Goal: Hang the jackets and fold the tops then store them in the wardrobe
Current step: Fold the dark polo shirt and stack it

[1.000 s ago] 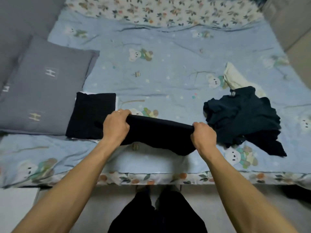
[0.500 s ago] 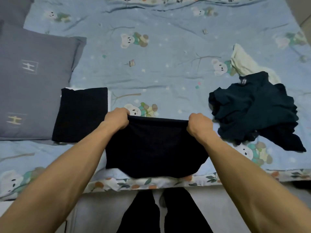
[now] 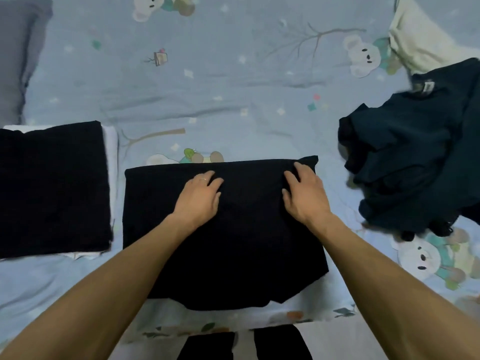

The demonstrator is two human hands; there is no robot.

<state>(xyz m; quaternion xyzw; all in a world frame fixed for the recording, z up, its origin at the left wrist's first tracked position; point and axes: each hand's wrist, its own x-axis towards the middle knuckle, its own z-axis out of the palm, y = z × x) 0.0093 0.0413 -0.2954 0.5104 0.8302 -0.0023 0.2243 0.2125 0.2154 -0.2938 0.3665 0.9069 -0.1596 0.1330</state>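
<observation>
Pressing down on a black top (image 3: 226,235) that lies folded near the bed's front edge, at six o'clock in the view, both hands work its far half. The left hand (image 3: 198,197) lies flat with fingers spread, and the right hand (image 3: 304,193) rests palm down near the one o'clock corner with fingers loosely bent; neither grips the cloth. They seem set there to flatten the fold and push out creases so the top keeps its shape. At nine o'clock a folded black top (image 3: 52,188) sits on something white, probably the start of a pile kept within easy reach. At three o'clock a crumpled dark green garment (image 3: 413,162) waits unfolded, with a cream garment (image 3: 420,40) beyond it at one o'clock. A gray pillow (image 3: 18,53) lies at ten o'clock on the blue bedspread (image 3: 220,87).
</observation>
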